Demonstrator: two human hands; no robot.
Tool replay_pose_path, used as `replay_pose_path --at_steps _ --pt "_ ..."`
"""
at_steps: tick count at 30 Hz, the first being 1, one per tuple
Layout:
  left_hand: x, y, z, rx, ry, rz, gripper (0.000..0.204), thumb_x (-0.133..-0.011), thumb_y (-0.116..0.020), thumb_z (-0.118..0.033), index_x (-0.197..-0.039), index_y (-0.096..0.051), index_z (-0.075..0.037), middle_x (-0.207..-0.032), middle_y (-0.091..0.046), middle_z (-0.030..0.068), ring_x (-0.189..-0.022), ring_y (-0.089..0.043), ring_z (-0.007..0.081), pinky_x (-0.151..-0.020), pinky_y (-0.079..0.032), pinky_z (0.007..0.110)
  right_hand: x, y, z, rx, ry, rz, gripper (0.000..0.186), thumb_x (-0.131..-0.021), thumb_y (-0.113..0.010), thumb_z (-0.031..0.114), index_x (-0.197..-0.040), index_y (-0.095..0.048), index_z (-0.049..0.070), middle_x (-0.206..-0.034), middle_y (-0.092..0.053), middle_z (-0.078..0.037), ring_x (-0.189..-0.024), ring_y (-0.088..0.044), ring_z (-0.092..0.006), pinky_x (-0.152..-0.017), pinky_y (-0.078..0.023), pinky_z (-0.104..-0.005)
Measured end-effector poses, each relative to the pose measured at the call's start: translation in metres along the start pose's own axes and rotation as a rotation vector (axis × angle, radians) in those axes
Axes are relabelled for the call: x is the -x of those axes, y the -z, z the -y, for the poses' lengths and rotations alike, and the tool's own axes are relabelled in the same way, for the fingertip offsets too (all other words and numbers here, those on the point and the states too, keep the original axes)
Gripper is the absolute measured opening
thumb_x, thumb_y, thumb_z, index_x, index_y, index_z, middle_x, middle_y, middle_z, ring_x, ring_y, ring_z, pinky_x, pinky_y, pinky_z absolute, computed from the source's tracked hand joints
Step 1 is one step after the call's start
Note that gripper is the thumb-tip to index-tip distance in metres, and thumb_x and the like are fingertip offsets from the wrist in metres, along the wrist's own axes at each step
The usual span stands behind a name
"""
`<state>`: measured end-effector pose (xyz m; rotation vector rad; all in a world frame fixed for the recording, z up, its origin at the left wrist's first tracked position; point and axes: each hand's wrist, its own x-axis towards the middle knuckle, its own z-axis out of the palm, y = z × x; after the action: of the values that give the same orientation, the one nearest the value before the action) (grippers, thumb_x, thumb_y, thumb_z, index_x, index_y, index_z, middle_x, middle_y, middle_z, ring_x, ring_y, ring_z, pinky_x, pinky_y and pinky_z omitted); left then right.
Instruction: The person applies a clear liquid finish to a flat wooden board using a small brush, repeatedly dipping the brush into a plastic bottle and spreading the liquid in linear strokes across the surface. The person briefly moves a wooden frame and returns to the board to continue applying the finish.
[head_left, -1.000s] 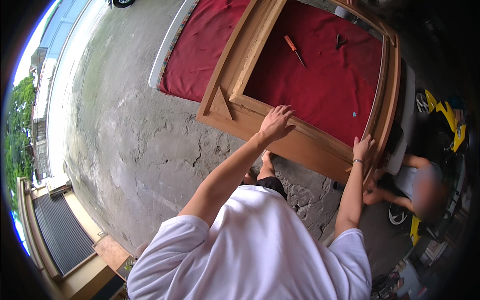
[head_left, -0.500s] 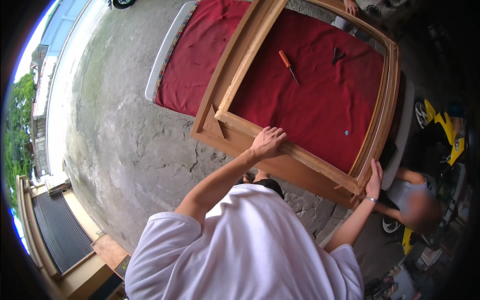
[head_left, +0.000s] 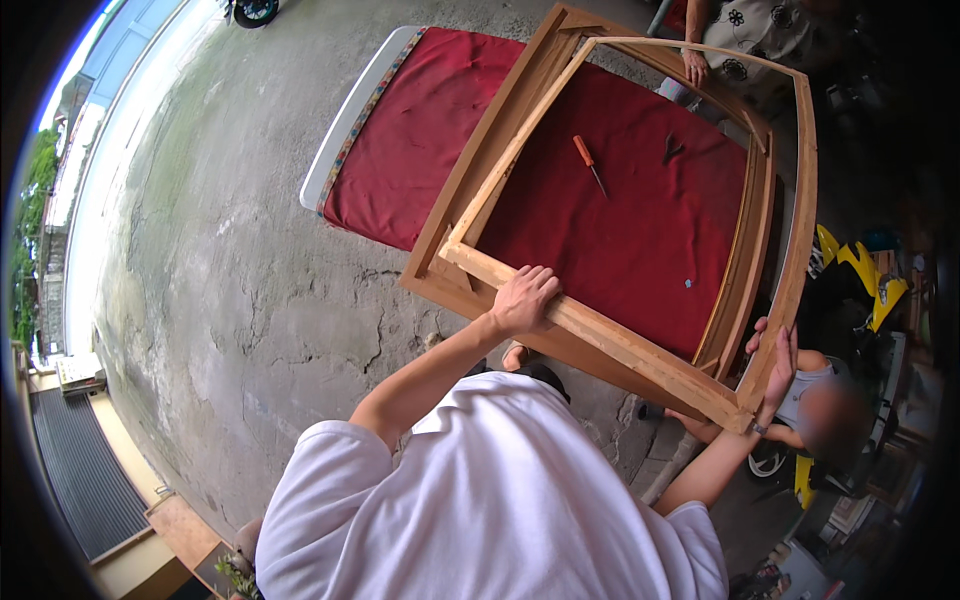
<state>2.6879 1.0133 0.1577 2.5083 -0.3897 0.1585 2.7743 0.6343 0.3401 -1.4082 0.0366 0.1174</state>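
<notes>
A light wooden frame (head_left: 640, 346) is tilted and partly raised off a larger, browner wooden frame (head_left: 497, 140). My left hand (head_left: 527, 299) is closed over its near rail, left of the middle. At the near right corner my right hand (head_left: 776, 366) grips the side rail, fingers up along it. Through the opening shows a red cloth (head_left: 620, 240) on a table. An orange-handled screwdriver (head_left: 588, 160) and dark pliers (head_left: 673, 148) lie on the cloth, with a small blue piece (head_left: 688, 284) nearer me.
Another person's hand (head_left: 695, 66) is at the far side of the larger frame. A second person (head_left: 812, 400) is low at the right, beside yellow motorcycle parts (head_left: 872, 275). Cracked concrete floor (head_left: 250, 230) spreads to the left.
The light frame has come up and apart from the larger frame, its right side shifting rightward. My right hand has moved right and slightly down with its corner; my left hand keeps its hold.
</notes>
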Motion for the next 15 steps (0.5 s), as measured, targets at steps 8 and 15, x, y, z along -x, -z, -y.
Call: replay_pose_path --at_steps 8,15 --pt "0.066 0.055 -0.003 0.280 -0.096 -0.371 0.046 -0.051 -0.072 -0.018 -0.092 -0.054 -0.004 -0.087 -0.051 0.0131 -0.084 -0.053 0.0332 -0.074 -0.044 0.042 0.086 -0.174 0.125 0.045 0.071 0.032 0.048 -0.103 -0.041 0.047 -0.118 -0.052 0.002 -0.096 -0.054 -0.008 -0.068 -0.052 -0.0100 -0.061 -0.044 -0.0231" --pt "0.096 0.100 -0.006 0.745 0.002 -0.728 0.011 -0.076 -0.061 -0.004 -0.085 -0.056 0.001 -0.073 -0.048 0.0144 -0.064 -0.052 0.0300 -0.058 -0.041 0.036 0.056 -0.348 0.153 -0.150 0.218 0.441 0.042 -0.104 -0.045 0.026 -0.139 -0.047 0.003 -0.123 -0.058 -0.021 -0.102 -0.061 -0.0251 -0.089 -0.052 -0.0360"
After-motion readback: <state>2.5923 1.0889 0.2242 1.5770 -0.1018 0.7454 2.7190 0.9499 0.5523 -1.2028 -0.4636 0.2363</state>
